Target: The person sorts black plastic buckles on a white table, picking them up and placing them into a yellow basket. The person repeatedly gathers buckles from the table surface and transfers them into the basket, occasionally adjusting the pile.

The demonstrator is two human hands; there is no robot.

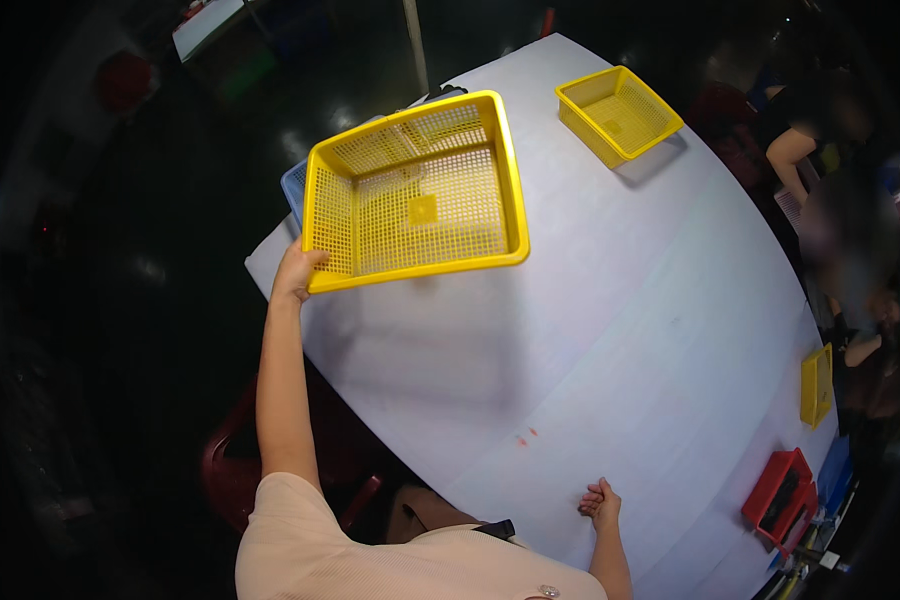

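Note:
My left hand (298, 272), its arm stretched forward, grips a yellow plastic basket (425, 211) by the near left corner. The basket is tilted, so its perforated inside shows, and nothing lies in it. It is held above the white table (610, 330), on which its shadow falls. Low over the table's near side is my right hand (600, 502), holding nothing that I can see. Its fingers are loosely bent with gaps between them. Two tiny orange-red bits (527, 437) lie on the tabletop in front of it.
Another yellow basket (618, 115) stands at the far end. A small yellow basket (817, 386) and a red bin (778, 490) with dark contents line the right edge. Behind the held basket peeks a blue container (293, 185). A dark red chair (232, 455) is at left; people sit at right.

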